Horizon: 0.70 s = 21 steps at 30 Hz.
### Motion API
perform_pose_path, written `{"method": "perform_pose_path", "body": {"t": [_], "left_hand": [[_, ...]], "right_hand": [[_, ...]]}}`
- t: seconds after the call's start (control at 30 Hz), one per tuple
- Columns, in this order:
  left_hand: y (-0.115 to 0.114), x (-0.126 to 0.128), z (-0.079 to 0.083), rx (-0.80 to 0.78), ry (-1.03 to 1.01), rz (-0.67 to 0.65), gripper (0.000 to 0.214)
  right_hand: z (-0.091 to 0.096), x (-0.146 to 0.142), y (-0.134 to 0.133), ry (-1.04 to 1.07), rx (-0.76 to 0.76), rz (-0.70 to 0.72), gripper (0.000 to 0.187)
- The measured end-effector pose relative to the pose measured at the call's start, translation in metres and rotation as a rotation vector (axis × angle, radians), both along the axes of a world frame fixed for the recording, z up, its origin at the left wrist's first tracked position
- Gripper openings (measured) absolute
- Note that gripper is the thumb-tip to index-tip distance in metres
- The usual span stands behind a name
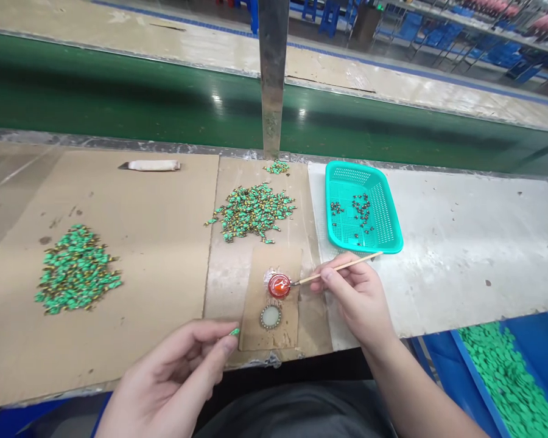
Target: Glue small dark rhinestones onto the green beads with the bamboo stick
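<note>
Green piece (234, 331) pinched in left grip (173, 371); right grip (356, 298) holds wooden stick (333, 272) at red dish (279, 286).

Bright, even overhead lighting. Specular glare streaks on the green conveyor belt (217, 103). Faint, soft shadow beneath the right hand (356, 298). Wide-angle bowing at frame edges; distant shelving (520, 36) slightly soft.

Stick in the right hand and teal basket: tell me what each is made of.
The stick looks like bare wood or bamboo: pale, straw-coloured, matte, with no visible paint. The basket looks like moulded plastic: bright teal, slightly glossy, with evenly punched holes.
</note>
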<state>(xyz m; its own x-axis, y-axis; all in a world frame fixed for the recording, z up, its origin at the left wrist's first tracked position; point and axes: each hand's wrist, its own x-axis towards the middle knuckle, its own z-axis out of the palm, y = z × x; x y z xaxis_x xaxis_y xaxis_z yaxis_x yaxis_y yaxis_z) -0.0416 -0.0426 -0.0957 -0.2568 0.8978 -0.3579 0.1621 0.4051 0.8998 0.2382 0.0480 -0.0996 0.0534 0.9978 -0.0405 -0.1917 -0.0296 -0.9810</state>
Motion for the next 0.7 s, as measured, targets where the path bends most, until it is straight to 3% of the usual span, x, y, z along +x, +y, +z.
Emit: {"method": "perform_pose_path", "body": {"t": [0.13, 0.33, 0.57, 0.7], "left_hand": [[0.008, 0.0, 0.002, -0.072, -0.211, -0.016, 0.045], [0.016, 0.015, 0.017, -0.052, -0.273, 0.122, 0.032], [0.01, 0.003, -0.011, -0.057, -0.347, 0.098, 0.042], [0.009, 0.003, -0.012, -0.038, -0.343, 0.072, 0.042]], "right_hand": [[0.001, -0.001, 0.0, -0.003, 0.001, -0.005, 0.033], [-0.001, 0.0, -0.001, -0.019, 0.009, -0.004, 0.034], [0.003, 0.005, -0.003, -0.043, 0.023, 0.06, 0.027], [0.011, 0.007, -0.004, -0.049, 0.006, 0.137, 0.026]]}}
